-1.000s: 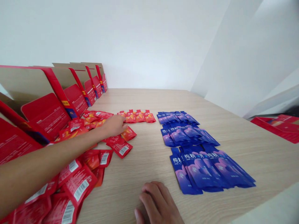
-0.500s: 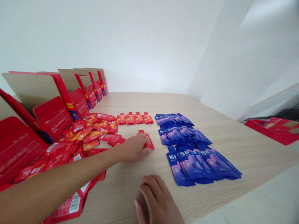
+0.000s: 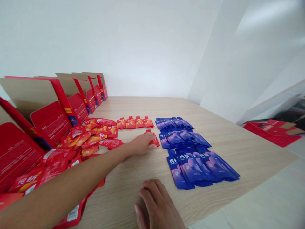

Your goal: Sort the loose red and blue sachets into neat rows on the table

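Note:
My left hand (image 3: 142, 143) reaches across the wooden table (image 3: 228, 140) and its fingers press on a red sachet (image 3: 153, 141), which lies flat just left of the blue sachets. My right hand (image 3: 157, 205) rests palm down on the table near the front edge, fingers loosely apart, holding nothing. A row of several red sachets (image 3: 135, 122) lies behind the held one. Blue sachets lie in three overlapping rows: far (image 3: 173, 123), middle (image 3: 183, 138), near (image 3: 202, 165). A loose heap of red sachets (image 3: 78, 143) lies to the left under my forearm.
Open red cardboard boxes (image 3: 54, 108) with brown insides stand in a line along the table's left side. More flat red boxes (image 3: 274, 132) lie on a surface at the right. White walls close off the back and right.
My left hand took a red sachet from the heap and slid it right and forward, to just left of the middle row of blue sachets. My right hand stayed put.

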Motion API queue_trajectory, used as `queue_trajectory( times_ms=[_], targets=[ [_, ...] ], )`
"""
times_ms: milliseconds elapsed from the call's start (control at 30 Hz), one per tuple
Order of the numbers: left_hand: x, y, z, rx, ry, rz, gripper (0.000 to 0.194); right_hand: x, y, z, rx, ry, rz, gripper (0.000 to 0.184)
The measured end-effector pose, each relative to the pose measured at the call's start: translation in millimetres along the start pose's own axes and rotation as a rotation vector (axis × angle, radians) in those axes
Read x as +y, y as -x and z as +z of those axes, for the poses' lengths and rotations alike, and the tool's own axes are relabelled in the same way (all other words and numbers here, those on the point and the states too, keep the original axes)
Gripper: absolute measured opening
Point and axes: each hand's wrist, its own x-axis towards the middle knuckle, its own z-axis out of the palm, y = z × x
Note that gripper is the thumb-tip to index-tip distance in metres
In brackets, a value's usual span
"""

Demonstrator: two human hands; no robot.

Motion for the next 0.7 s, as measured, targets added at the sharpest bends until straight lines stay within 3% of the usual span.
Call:
queue_trajectory(
  times_ms=[267,400,600,700],
  targets=[
    [-1,2,-2.6,0.001,-0.051,0.013,0.054,1,1,-3,-0.018,0.010,-0.007,0.037],
    [-11,37,-25.5,-0.033,-0.122,-0.066,0.060,0,3,0,-0.027,-0.008,0.007,0.037],
    [-43,97,-64.7,-0.267,-0.165,-0.123,0.088,-5,3,-1,-0.030,-0.059,0.046,0.034],
    [-48,107,-69.4,-0.289,-0.194,-0.092,0.078,-9,0,-8,-0.091,-0.057,0.065,0.032]
  ],
)
